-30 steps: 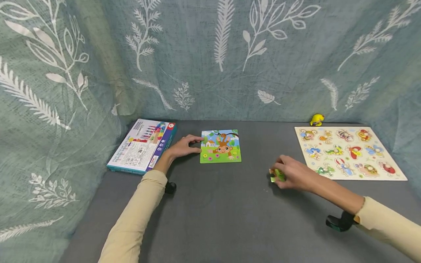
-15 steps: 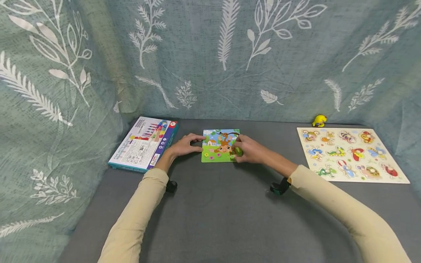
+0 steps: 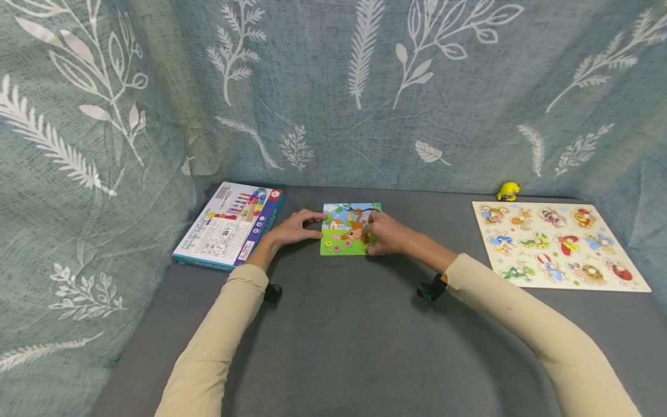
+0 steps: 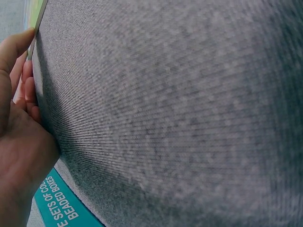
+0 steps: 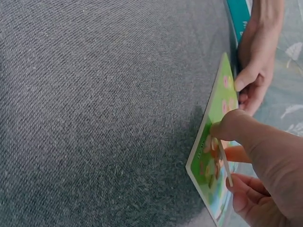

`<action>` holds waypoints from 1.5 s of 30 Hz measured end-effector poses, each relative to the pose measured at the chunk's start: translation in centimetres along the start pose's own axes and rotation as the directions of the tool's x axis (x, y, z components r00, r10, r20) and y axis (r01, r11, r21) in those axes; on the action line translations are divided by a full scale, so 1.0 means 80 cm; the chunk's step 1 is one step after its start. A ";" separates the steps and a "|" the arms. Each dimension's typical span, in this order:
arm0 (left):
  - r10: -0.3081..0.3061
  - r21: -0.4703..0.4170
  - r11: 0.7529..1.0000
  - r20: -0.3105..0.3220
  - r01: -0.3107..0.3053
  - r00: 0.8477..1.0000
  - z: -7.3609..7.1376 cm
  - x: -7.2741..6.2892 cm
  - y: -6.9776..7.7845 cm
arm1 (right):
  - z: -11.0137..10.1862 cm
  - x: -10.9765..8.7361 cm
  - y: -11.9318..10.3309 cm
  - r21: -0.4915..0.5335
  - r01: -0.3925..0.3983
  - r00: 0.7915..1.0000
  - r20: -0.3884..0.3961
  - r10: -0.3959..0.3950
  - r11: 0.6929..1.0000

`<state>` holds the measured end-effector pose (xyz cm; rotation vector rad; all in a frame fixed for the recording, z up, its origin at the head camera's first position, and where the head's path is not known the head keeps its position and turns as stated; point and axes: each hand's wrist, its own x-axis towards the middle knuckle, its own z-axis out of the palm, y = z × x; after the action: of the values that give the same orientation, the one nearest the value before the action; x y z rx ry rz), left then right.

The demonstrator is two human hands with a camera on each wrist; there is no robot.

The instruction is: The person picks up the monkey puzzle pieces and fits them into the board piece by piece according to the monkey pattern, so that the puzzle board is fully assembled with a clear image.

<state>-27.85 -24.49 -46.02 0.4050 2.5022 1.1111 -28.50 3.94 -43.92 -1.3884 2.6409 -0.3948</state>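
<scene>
A small square picture puzzle [image 3: 339, 246] of an upside-down monkey lies flat toward the back of the table. The left hand [image 3: 293, 229] touches its left edge with the thumb and fingertips spread apart; in the left wrist view the thumb meets the edge of the puzzle [image 4: 36, 14]. Over the right part of the picture, the right hand [image 3: 392, 233] pinches a thin puzzle piece [image 5: 225, 163] between thumb and fingers. The right wrist view shows this piece tilted, its lower edge right at the board. The right hand covers the puzzle's right side in the head view.
Left of the puzzle, near the left forearm, lies a boxed toy set [image 3: 224, 229]. A wooden insect puzzle board [image 3: 560, 243] lies at the right, with a yellow toy figure [image 3: 508, 191] behind it. A leaf-patterned curtain [image 3: 323, 92] hangs along the table's back edge.
The right hand has moved left from beside the insect board to the monkey puzzle, bringing the piece over its right side. The left hand has stayed at the left edge.
</scene>
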 end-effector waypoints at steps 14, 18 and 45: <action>0.004 -0.001 1.000 -0.001 -0.004 1.000 0.001 0.001 0.002 | -0.009 0.004 0.001 0.022 0.006 0.997 0.074 -0.008 1.000; -0.004 0.003 1.000 0.002 0.004 1.000 -0.001 0.001 0.003 | -0.010 0.005 0.001 0.029 -0.001 0.996 0.085 -0.002 1.000; -0.005 -0.030 1.000 -0.007 0.004 1.000 0.000 -0.004 0.008 | -0.004 -0.012 0.012 0.015 0.001 0.998 0.062 -0.002 1.000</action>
<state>-27.45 -24.18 -45.47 0.3873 2.4885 1.1492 -28.81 5.32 -43.91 -1.3755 2.5826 -0.3652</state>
